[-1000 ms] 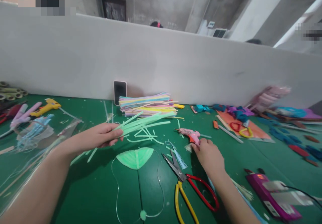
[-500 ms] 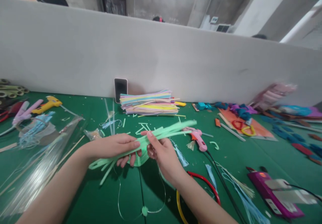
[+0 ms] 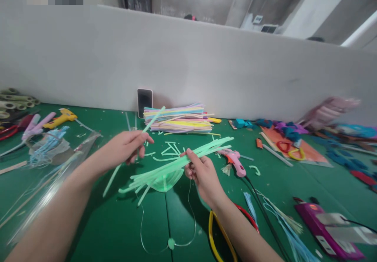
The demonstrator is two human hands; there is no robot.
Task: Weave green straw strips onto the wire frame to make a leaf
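Note:
In my left hand (image 3: 128, 147) a single green pipe cleaner (image 3: 112, 180) is pinched, slanting up to the right, apart from the rest. My right hand (image 3: 203, 173) grips a bundle of light green pipe cleaners (image 3: 160, 173) between thumb and fingers, its loose ends spreading out at the left. Partly hidden under the bundle is a rounded green piece (image 3: 166, 184). A thin clear strand loops down to a small green disc (image 3: 171, 243) on the table. Short green pipe cleaner pieces (image 3: 169, 148) lie just behind the bundle.
A pastel pipe cleaner stack (image 3: 179, 125) and a phone (image 3: 145, 103) stand by the white partition (image 3: 176, 58). A pink glue gun (image 3: 236, 163) lies right of the bundle. Yellow-and-red handles (image 3: 213, 234) sit beneath my right forearm; a purple power strip (image 3: 330, 230) is farther right.
My left hand has moved up and left, away from the bundle, with one green pipe cleaner drawn out of it. The right hand still holds the bundle, now slightly more to the right.

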